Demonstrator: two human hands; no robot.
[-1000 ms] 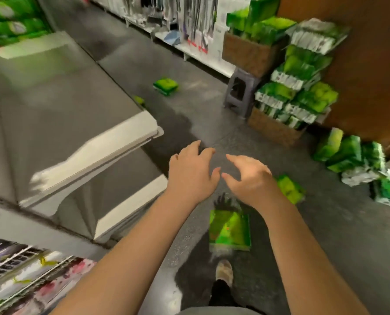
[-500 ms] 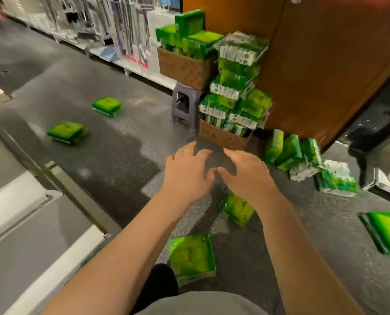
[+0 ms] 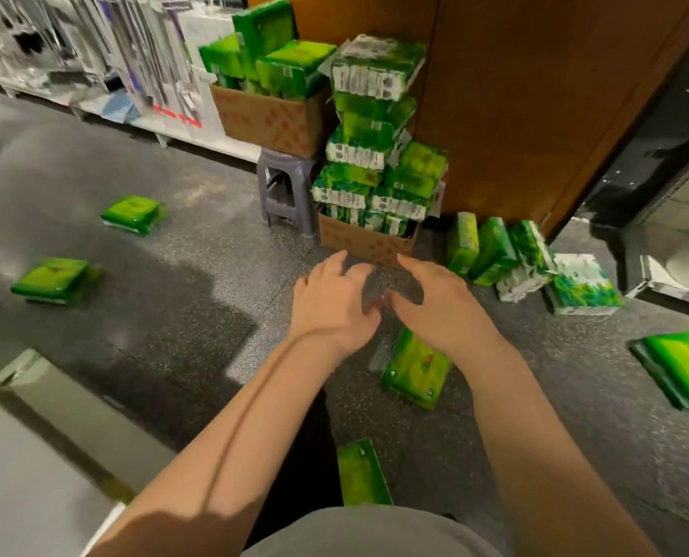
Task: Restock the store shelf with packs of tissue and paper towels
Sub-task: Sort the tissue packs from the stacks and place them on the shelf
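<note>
Both hands are reaching forward over the speckled grey floor point(image 3: 174, 299) and holding nothing: the left hand point(image 3: 331, 305) is hovering palm down with its fingers loosely spread and slightly bent, and the right hand point(image 3: 441, 305) is hovering just beside it, fingers likewise apart and relaxed, the two thumbs nearly meeting. Just below the right wrist a green tissue pack point(image 3: 415, 369) is lying flat on the floor, and another flat pack point(image 3: 361, 474) is lying nearer the person's body. Beyond the fingertips a cardboard box point(image 3: 365, 243) is sitting on the floor against an orange-brown wall panel point(image 3: 515, 94), with a stack of green packs point(image 3: 379, 154) piling up out of it. To its left a grey plastic stool point(image 3: 284, 190) is carrying a second box point(image 3: 268, 118), also filled with green packs. To the right of the floor box a row of packs point(image 3: 491, 251) is standing on edge, with one more pack point(image 3: 582, 285) lying beside them. Single packs are lying scattered well apart: two on the left point(image 3: 132, 214) point(image 3: 53, 279) and one at far right point(image 3: 680, 367). A pale shelf edge point(image 3: 33, 456) is showing at lower left.
</note>
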